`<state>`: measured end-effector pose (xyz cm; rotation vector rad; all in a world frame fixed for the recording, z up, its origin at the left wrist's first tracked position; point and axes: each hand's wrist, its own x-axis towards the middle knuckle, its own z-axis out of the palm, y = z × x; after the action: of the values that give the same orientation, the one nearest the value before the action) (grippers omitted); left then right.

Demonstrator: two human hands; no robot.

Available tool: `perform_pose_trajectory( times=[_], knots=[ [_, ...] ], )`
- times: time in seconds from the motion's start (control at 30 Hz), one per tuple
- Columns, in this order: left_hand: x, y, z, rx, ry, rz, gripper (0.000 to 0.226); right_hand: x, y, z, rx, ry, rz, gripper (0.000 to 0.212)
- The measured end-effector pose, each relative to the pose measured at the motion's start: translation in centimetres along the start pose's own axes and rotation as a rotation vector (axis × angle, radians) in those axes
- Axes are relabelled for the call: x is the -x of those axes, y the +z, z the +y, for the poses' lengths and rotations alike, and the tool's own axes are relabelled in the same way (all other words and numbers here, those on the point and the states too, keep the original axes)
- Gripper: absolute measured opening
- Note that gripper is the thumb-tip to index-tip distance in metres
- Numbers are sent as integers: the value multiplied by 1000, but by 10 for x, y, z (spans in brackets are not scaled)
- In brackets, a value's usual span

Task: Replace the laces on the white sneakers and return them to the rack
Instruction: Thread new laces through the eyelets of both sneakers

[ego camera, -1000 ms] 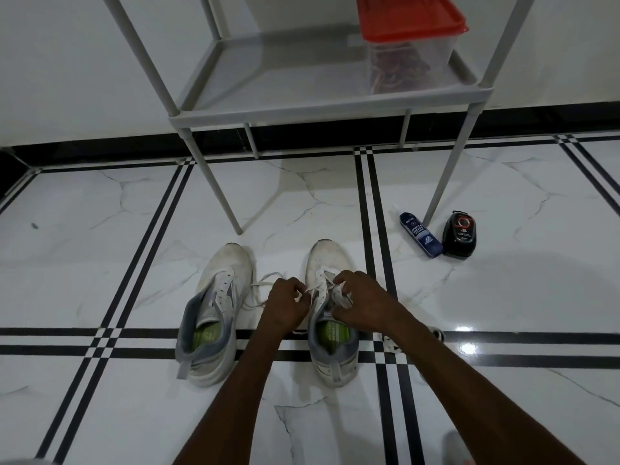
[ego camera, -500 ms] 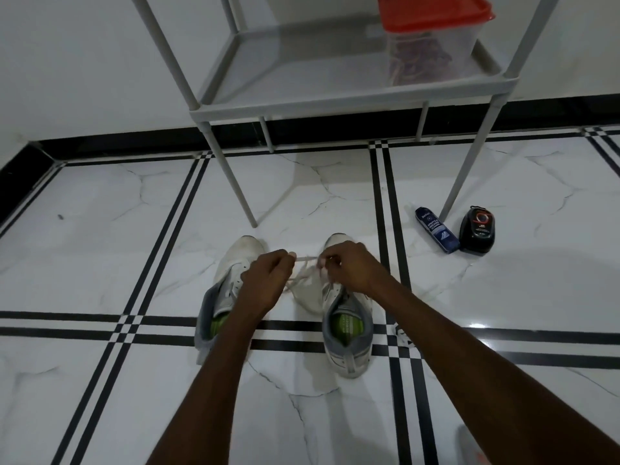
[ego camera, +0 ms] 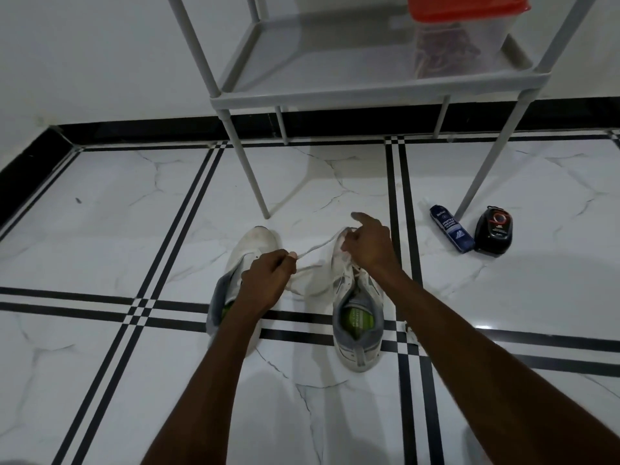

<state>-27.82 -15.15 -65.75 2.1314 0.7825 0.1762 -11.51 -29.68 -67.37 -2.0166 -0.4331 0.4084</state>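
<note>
Two white sneakers with grey collars and green insoles stand side by side on the marble floor: the left sneaker (ego camera: pixel 255 243) and the right sneaker (ego camera: pixel 357 317). A white lace (ego camera: pixel 317 248) stretches between my hands above the gap between them. My left hand (ego camera: pixel 266 280) pinches one end of the lace over the left sneaker. My right hand (ego camera: pixel 367 245) hovers over the right sneaker's toe, pinching the lace's other end with its index finger stuck out. The grey rack (ego camera: pixel 335 92) stands just behind the shoes.
A clear box with a red lid (ego camera: pixel 466 25) sits on the rack's lowest shelf at right. A blue cleaner bottle (ego camera: pixel 451 228) and a black shoe-polish container (ego camera: pixel 493 231) lie on the floor by the rack's right front leg. A black skirting runs along the wall.
Both hands rose from the right sneaker's tongue and moved apart, drawing the lace out taut between them. The camera view shifted left, so the rack sits further right.
</note>
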Motion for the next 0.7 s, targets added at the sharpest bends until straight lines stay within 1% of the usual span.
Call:
perform_pose_trajectory(
  times=[0.03, 0.07, 0.13, 0.17, 0.2, 0.23, 0.3, 0.33, 0.37, 0.4, 0.43, 0.5, 0.53, 0.57, 0.6, 0.67, 0.7],
  knots=[
    [1, 0, 0, -17, 1, 3, 43, 2, -2, -5, 11, -48, -122, 53],
    [1, 0, 2, -29, 2, 4, 43, 5, 0, -11, 67, -111, -274, 56],
    [-2, 3, 5, -29, 4, -11, 42, 16, 9, -21, 174, -179, -527, 43],
    [-3, 5, 7, -29, 11, -27, 42, 21, 13, -23, 186, -188, -582, 30],
    [-5, 6, 8, -32, 17, -37, 42, 22, 15, -23, 163, -194, -560, 21],
    [-5, 6, 8, -28, 19, -39, 43, 19, 15, -20, 136, -177, -436, 19],
    [-3, 5, 6, -16, -5, -26, 45, 10, 8, -11, 93, -92, -93, 28],
    [-2, 4, 4, -7, -16, -17, 45, 6, 2, -7, 57, -56, -20, 38],
    [-2, 4, 2, -4, -21, -13, 45, 5, -1, -7, 36, -21, -56, 51],
    [-1, 3, 2, -14, -19, -16, 45, 6, -1, -9, 35, -26, -164, 60],
    [-1, 4, 4, -25, -12, -18, 46, 9, 2, -12, 84, -72, -293, 59],
    [-4, 5, 8, -37, -1, -25, 43, 21, 12, -21, 184, -193, -486, 36],
    [-5, 6, 10, -44, 2, -36, 41, 24, 16, -23, 191, -234, -522, 26],
    [-6, 7, 11, -47, 5, -40, 39, 23, 18, -23, 177, -241, -494, 23],
    [-5, 7, 9, -44, 3, -40, 40, 18, 17, -21, 142, -207, -412, 22],
    [-3, 5, 5, -18, 2, -21, 44, 4, 10, -12, 127, -125, -169, 20],
    [-2, 3, 3, -5, 7, -10, 46, 1, 6, -11, 142, -103, -121, 23]
  ],
)
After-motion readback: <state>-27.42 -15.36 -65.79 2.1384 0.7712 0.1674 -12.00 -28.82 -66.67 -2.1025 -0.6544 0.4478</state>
